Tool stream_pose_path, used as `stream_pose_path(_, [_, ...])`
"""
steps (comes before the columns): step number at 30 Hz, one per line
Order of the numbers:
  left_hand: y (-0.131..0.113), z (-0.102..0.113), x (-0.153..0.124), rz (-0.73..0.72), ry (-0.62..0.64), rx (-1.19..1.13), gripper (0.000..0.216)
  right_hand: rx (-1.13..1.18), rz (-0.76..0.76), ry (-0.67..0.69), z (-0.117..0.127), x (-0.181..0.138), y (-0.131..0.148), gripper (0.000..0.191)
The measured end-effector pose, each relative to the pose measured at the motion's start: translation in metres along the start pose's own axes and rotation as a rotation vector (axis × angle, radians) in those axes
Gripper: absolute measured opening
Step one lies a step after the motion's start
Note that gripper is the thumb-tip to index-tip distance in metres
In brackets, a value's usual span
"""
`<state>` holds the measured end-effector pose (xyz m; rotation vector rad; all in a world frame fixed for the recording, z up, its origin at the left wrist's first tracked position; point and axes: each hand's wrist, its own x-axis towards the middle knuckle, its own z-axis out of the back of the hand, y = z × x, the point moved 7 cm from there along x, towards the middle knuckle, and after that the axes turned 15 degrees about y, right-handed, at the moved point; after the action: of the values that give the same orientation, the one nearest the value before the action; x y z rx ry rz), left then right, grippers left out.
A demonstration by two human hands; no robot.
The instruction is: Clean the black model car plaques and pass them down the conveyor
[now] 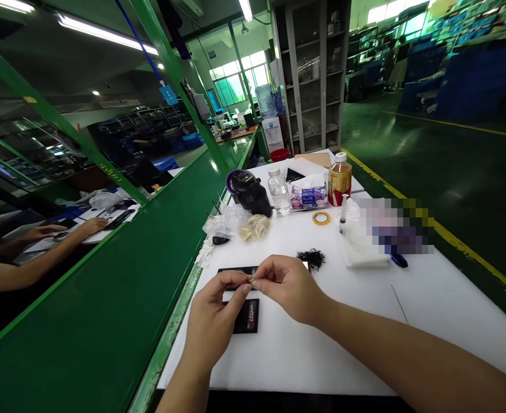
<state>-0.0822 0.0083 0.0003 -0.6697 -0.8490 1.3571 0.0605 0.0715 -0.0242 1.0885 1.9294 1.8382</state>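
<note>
My left hand [216, 312] and my right hand [294, 289] meet fingertip to fingertip above the white tabletop. Both are closed in a pinch on something tiny between them, too small to name. Under my left hand lies a flat black rectangular piece with pale lettering [248, 316], partly covered by the fingers. Behind the fingertips is a longer black strip-like piece [231, 269], its middle and right part hidden by my hands. A small heap of thin black pieces [312, 259] lies just beyond my right hand.
Farther back stand a black bag-like item [250, 192], a clear bottle [279, 192], a tissue pack [308, 197], a red-gold bottle [339, 179], yellow tape [321, 218] and a syringe [343, 213]. A green partition [119, 298] borders the left; beyond it are a co-worker's arms [50, 252].
</note>
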Motion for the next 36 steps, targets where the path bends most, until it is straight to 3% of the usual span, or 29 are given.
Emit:
stream_pose_path(3, [-0.005,0.003,-0.001,-0.051,-0.017,0.063,0.012,0.115,-0.022,0.046,-0.004,0.002,-0.008,0.012])
stream_pose_path(7, [-0.013,0.002,0.001,-0.110,0.100,0.225,0.011,-0.004,-0.038,0.098,-0.007,0.000,-0.008,0.007])
stream_pose_path(9, [-0.013,0.006,-0.002,-0.126,0.103,0.313,0.014,-0.189,-0.037,0.134,-0.005,0.000,-0.002,0.010])
stream_pose_path(11, [-0.004,0.009,-0.012,-0.063,0.101,0.346,0.017,-0.531,0.003,0.216,-0.003,0.001,0.009,0.024])
stream_pose_path(14, [0.019,-0.010,-0.038,0.095,0.307,0.266,0.019,-1.065,0.003,0.313,0.006,0.001,0.017,0.038])
stream_pose_path(16, [0.029,-0.031,-0.060,0.135,0.453,0.221,0.020,-1.243,-0.106,0.334,0.017,0.001,0.013,0.042])
stream_pose_path(19, [0.039,-0.045,-0.079,0.133,0.477,0.226,0.019,-1.362,-0.289,0.370,0.026,-0.001,-0.001,0.050])
stream_pose_path(27, [0.074,-0.010,-0.079,0.213,0.420,0.268,0.023,-1.412,-0.399,0.297,0.028,0.004,-0.022,0.035])
stream_pose_path(32, [0.081,0.003,-0.076,0.220,0.389,0.268,0.026,-1.367,-0.418,0.212,0.034,0.007,-0.019,0.045])
stream_pose_path(36, [0.081,0.003,-0.064,0.233,0.373,0.243,0.025,-1.172,-0.367,0.089,0.032,0.002,-0.005,0.052])
